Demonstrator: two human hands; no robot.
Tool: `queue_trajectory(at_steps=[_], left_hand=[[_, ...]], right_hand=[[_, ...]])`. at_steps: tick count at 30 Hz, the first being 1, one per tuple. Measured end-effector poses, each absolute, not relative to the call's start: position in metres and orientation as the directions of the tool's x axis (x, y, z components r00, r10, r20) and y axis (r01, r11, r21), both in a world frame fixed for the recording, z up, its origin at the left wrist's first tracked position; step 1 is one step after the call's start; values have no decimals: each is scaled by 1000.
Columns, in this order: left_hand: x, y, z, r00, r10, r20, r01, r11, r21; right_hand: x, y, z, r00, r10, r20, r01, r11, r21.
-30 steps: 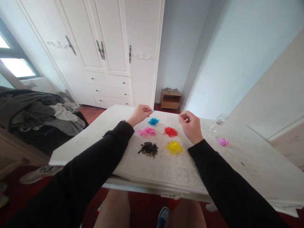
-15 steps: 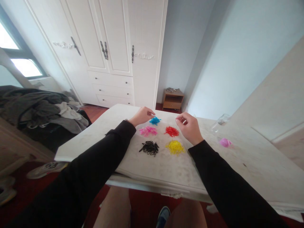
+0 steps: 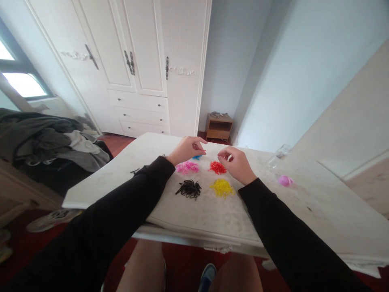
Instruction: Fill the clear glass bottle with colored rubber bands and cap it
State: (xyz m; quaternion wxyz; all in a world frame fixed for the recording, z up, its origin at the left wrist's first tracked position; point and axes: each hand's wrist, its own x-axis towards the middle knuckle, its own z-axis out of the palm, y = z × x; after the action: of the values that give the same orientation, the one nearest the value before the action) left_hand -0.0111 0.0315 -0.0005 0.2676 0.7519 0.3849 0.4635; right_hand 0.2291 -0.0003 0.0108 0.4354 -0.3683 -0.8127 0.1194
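Note:
Five small piles of what look like thin rubber bands lie on the white table. My left hand (image 3: 187, 149) hovers over the blue bands (image 3: 197, 157), partly hiding them; its thumb and index finger are apart. Below it are the pink bands (image 3: 187, 168). My right hand (image 3: 235, 161) is just above and right of the red bands (image 3: 216, 167), its thumb and fingertips pinched together. Whether a band is between them is too small to make out. Nearer to me lie the black bands (image 3: 189, 189) and the yellow bands (image 3: 222, 187).
Right of my right hand, a clear glass jar (image 3: 278, 156) and a pink rounded object (image 3: 286, 181) rest on the table (image 3: 194, 219). A small dark item (image 3: 135, 171) shows beside my left sleeve. Clothes (image 3: 54, 140) are heaped at the left. A white wardrobe (image 3: 182, 105) stands beyond.
My left hand has shifted right across the blue bands, and its thumb and index finger have spread. The right hand has come slightly left, narrowing the gap between the hands.

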Motion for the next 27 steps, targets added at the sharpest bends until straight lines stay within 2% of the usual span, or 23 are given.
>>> queue_trajectory(at_steps=[6, 12, 20, 27], left_hand=[[8, 14, 1, 381, 778, 499, 289, -613, 736], [13, 13, -2, 411, 744, 526, 270, -651, 710], [12, 13, 0, 398, 718, 571, 330, -693, 641], [9, 12, 3, 394, 713, 580, 293, -695, 656]], right_hand=[[227, 1, 8, -430, 691, 580, 463, 721, -516], [227, -1, 9, -478, 682, 553, 471, 731, -494], [229, 2, 9, -440, 697, 567, 518, 712, -473], [229, 3, 8, -400, 721, 567, 532, 686, -497]])
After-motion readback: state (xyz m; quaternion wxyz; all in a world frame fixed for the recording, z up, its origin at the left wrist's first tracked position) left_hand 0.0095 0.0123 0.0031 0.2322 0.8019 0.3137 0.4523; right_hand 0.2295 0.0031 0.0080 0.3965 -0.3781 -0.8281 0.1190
